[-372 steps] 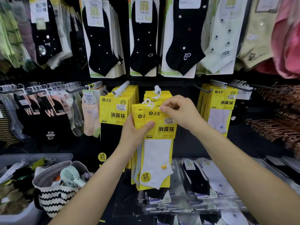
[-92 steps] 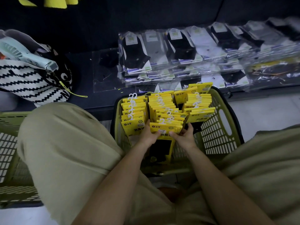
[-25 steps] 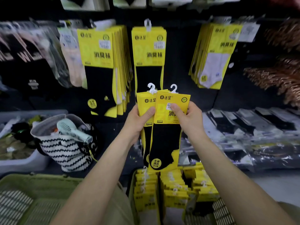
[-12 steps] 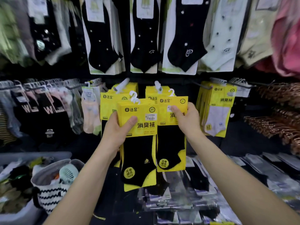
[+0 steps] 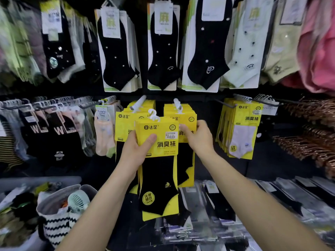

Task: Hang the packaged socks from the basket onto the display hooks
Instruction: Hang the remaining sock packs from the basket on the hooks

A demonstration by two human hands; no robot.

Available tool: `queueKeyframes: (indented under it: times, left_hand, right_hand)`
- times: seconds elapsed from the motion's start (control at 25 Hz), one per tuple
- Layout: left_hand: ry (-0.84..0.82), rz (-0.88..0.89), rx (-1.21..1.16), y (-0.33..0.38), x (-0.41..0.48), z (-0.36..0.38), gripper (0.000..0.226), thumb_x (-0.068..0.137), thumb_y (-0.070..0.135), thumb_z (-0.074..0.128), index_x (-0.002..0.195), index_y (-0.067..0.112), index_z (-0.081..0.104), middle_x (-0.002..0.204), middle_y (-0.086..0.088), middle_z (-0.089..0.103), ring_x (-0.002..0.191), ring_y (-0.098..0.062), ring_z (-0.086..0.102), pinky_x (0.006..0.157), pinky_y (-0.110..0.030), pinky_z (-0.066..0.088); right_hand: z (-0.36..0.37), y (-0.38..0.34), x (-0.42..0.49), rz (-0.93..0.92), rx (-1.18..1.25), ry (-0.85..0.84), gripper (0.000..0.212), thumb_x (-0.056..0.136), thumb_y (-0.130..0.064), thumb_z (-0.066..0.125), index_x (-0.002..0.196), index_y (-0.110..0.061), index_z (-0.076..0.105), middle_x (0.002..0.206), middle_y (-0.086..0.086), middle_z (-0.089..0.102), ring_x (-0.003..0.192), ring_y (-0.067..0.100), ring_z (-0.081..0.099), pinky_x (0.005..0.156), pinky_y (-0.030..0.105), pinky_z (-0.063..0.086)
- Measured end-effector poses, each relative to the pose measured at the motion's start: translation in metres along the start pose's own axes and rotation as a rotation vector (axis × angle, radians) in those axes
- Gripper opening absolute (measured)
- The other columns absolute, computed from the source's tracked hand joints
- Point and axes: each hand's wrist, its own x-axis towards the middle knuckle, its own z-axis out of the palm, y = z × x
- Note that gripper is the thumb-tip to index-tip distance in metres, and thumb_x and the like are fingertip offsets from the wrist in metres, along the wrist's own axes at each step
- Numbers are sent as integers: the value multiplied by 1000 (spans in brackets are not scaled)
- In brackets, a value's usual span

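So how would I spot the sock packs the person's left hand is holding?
Find the middle row of display hooks, where yellow packs hang in bunches. In front of the two central bunches, the left hand grips a stack of yellow packs with black socks. Unlike its neighbours, its white hanger sits on no hook.

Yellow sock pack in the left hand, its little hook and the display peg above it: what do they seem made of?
Yellow sock pack, gripped by the left hand: printed card, smooth with slight sheen, flat, crisp-edged; the black sock looks knitted. Its hook: white moulded plastic, probably. Display peg: pale glossy tip, likely plastic; rest hidden. Right hand pinches a hung pack, same card.
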Motion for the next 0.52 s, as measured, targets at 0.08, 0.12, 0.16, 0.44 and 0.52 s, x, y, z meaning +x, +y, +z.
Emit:
queueKeyframes:
  times: [0.08,0.12,0.16,0.44,0.52]
  left_hand:
    - [-3,-2,-6,4,1,8,26,85,31,63,108,26,51,104,16,61,94,3,58,72,-14,47]
    - [-8,-3,-7,5,1,12,29,85,31,63,111,25,50,105,15,61,96,2,57,74,-15,46]
    - [-18,-1,-4,7,1,16,32,85,32,63,113,24,51,107,14,62,97,1,58,75,-16,47]
    - [-64,-1,-20,10,-1,38,45,73,48,64,112,28,54,109,12,65,102,-6,61,84,-26,50]
    - [-43,8,-21,7,-2,38,38,74,51,60,107,34,52,107,15,64,103,-6,61,85,-27,49]
  right_hand:
    - [-11,1,-7,-58,96,157,29,88,-44,57,102,-21,46,91,-4,56,82,9,55,70,30,47]
    - [-16,1,-11,-106,176,169,27,88,-44,57,98,-22,47,89,-5,55,80,5,53,71,28,46]
    - [-19,-2,-15,-145,239,107,26,86,-45,58,94,-23,48,85,-8,53,75,-1,51,69,22,44]
    - [-26,-15,-26,-98,213,-153,35,76,-39,73,86,-9,57,80,1,67,75,21,62,71,37,52]
    - [-31,-12,-25,-72,245,-174,24,82,-33,69,86,-11,59,80,4,72,78,20,66,77,41,54]
